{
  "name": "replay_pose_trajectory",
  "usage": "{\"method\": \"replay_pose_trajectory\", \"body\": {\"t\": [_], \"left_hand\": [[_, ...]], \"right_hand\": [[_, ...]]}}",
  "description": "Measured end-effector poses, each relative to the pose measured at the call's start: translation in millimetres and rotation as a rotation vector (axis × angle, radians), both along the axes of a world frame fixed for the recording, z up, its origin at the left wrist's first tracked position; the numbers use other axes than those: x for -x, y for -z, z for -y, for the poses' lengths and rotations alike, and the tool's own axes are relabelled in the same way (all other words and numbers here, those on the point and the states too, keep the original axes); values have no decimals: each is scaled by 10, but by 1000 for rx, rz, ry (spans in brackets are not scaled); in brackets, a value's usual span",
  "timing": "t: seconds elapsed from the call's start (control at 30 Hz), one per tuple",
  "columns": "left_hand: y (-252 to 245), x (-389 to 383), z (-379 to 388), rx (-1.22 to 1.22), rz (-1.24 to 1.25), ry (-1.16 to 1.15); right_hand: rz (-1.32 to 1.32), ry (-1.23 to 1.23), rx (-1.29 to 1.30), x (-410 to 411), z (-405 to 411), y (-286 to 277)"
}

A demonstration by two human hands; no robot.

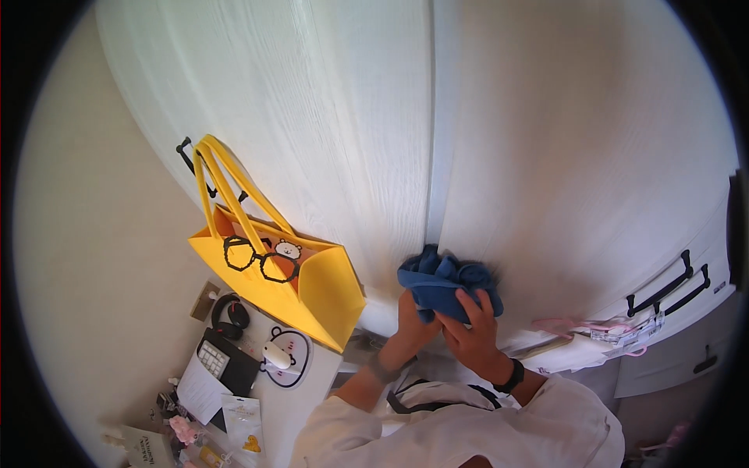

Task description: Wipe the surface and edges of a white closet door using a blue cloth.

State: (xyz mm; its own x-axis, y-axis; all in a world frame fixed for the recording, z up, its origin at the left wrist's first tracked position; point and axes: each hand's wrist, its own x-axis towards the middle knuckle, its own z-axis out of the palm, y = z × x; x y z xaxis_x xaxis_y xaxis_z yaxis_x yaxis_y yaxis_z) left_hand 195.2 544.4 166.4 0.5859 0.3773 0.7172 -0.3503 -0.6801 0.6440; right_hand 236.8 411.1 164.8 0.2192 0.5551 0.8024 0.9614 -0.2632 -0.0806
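Note:
A bunched-up blue cloth (450, 286) is held in front of the white wood-grain wardrobe doors (363, 146), just below the seam between them. My left hand (416, 319) grips it from beneath, its fingers mostly hidden by the folds. Across the near face of the cloth lie the fingers of my right hand (473, 327), thumb side toward the left hand. Dark bands circle both wrists. Whether the cloth touches the doors I cannot tell.
On the left a yellow felt bag (281, 281) hangs from a black handle (196, 167). Below it, a white desk (298, 403) carries headphones (231, 316), a mouse (275, 354) and papers (200, 389). More black handles (661, 289) and hanging bags (585, 351) are at right.

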Motion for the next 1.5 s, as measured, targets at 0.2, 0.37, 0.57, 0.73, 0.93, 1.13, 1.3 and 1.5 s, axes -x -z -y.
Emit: {"method": "replay_pose_trajectory", "body": {"t": [0.2, 0.37, 0.57, 0.73, 0.93, 1.13, 1.3, 1.5], "left_hand": [[-311, 52, -56, 89, 28, 46], [-75, 84, -125, 36, 65, 64], [386, 247, -76, 282, -101, 23], [561, 479, -93, 617, -199, 128], [645, 687, 60, 577, -102, 125], [449, 829, 383, 484, -152, 158], [426, 843, 747, 412, -157, 122], [621, 791, 1444, 666, -10, -163]], "right_hand": [[-27, -22, -126, 13, -51, -382], [36, -39, -61, -2, -43, -74], [-113, 17, 40, 81, -36, 203], [-406, -157, 120, 170, -63, 360], [-863, -325, -7, 267, 154, 575], [-1153, -558, 125, 244, 418, 361], [-1339, -590, 175, 163, 758, 351], [-1492, -507, 156, 71, 1090, 471]]}}
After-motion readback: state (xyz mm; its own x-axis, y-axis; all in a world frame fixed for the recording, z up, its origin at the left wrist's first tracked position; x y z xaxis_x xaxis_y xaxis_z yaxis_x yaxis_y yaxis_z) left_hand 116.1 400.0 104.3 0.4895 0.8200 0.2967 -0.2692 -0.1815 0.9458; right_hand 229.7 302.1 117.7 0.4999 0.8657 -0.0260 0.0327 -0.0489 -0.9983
